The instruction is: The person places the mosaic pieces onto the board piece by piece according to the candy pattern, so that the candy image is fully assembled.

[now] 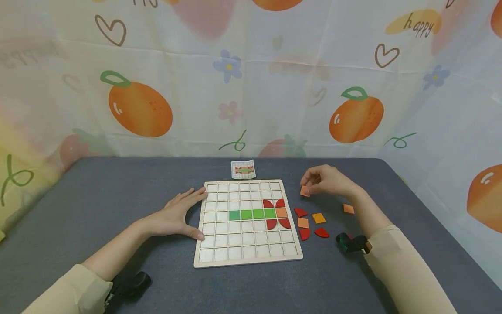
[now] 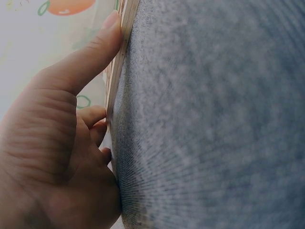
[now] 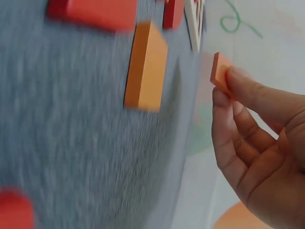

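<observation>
My right hand (image 1: 328,181) pinches a light orange square tile (image 1: 304,191) between thumb and fingers, above the table to the right of the board; the right wrist view shows the same tile (image 3: 220,74) at the fingertips. My left hand (image 1: 178,216) is spread along the left edge of the wooden grid board (image 1: 248,263), thumb and fingertips at its rim. On the board a row of green square tiles (image 1: 258,213) leads right to an orange square tile (image 1: 281,212). Red quarter-round tiles (image 1: 271,224) sit above and below the row's right end.
Right of the board lie red quarter-round tiles (image 1: 322,232), a yellow-orange square (image 1: 319,218), a light orange square (image 1: 303,223) and another orange square (image 1: 348,209) farther right. A small pattern card (image 1: 243,169) lies behind the board. A printed curtain (image 1: 251,87) hangs behind the dark table.
</observation>
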A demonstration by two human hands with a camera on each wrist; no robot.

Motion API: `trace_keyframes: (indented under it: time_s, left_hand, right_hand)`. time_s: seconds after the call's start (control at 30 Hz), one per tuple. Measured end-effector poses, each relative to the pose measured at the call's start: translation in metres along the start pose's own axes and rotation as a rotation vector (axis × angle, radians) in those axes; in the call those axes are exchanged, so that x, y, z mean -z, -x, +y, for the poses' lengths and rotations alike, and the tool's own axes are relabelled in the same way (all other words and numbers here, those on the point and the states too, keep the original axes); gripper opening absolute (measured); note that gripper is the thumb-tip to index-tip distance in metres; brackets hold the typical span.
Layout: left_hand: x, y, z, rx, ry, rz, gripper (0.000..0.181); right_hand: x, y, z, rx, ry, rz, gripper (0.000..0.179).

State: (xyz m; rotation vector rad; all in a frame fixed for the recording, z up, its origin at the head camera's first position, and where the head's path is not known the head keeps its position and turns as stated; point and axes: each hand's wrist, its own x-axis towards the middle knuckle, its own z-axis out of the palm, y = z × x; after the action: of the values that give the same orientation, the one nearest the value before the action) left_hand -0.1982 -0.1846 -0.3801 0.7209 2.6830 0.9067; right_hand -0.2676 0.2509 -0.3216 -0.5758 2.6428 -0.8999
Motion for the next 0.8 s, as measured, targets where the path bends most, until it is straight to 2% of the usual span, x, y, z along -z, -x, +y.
trace_keyframes:
  time_s: [0.17, 0.6, 0.8]
  left_hand:
    - [0.0, 0.0, 0.0, 0.001, -0.002, 0.003, 0.116]
    - [0.0, 0.001, 0.0, 0.005, 0.003, -0.006, 0.117]
    - [0.001, 0.0, 0.001, 0.009, 0.005, -0.004, 0.117]
  right_hand:
    - [-0.011, -0.004, -0.015, 0.044, -0.042, -0.032, 0.017]
    - [-0.043, -0.012, -0.055, 0.148, -0.046, -0.091, 0.017]
    - [-0.056, -0.013, -0.067, 0.181, -0.065, -0.146, 0.014]
